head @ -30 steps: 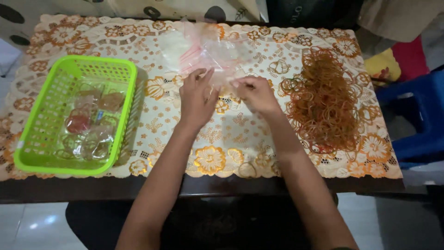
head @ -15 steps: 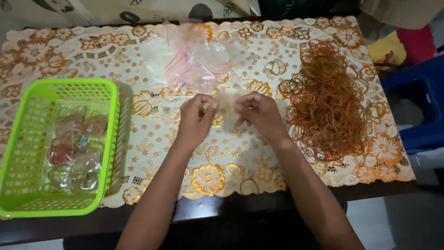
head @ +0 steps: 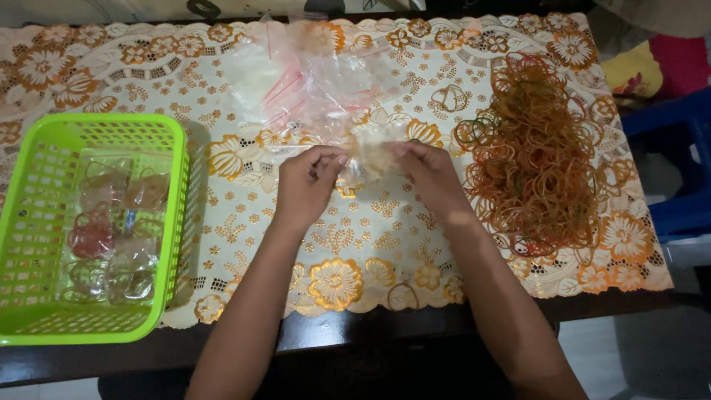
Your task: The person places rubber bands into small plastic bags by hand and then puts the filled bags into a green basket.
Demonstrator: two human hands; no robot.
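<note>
Clear plastic bag (head: 370, 154) is pinched between left hand (head: 307, 185) and right hand (head: 429, 174), each grip closed on it, beside rubber bands (head: 537, 155) on the surface (head: 370, 244).

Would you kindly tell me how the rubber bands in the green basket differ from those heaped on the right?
The basket bands are packed in small clear bags; the loose pile is unbagged. The basket bands sit inside the green basket; the pile lies spread on the tablecloth. Both are mostly orange-brown loops.
</note>
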